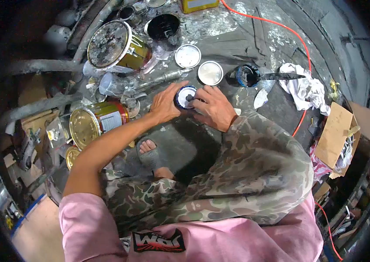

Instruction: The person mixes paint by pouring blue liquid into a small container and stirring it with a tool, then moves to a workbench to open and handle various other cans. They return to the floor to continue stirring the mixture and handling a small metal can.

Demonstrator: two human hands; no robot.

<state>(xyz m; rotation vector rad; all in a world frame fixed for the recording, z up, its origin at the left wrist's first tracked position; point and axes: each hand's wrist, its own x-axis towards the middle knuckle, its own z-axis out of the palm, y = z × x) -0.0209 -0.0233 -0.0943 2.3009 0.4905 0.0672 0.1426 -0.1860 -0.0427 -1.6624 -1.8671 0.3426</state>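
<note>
A small round can (182, 105) with a dark blue rim and a white top stands on the floor between my hands. My left hand (166, 103) is curved round its left side, holding it. My right hand (214, 108) is closed, with bent fingers at the can's right edge and over its white top. A dark spot shows on that top by the fingertips; whether the fingers pinch something is hidden. Just beyond lie two round lids, one white (188, 56) and one pale (210, 73). To the right stands a dark-stained jar (247, 75) with a dark flat stick (283, 76) beside it.
Large paint cans (110, 46) (84, 126) stand at left, near a clear plastic cup (111, 84). A black-filled pot (164, 29) is farther back. At right are a crumpled white rag (305, 87), an orange cord (303, 43) and a cardboard box (334, 133). My foot (148, 147) is close below.
</note>
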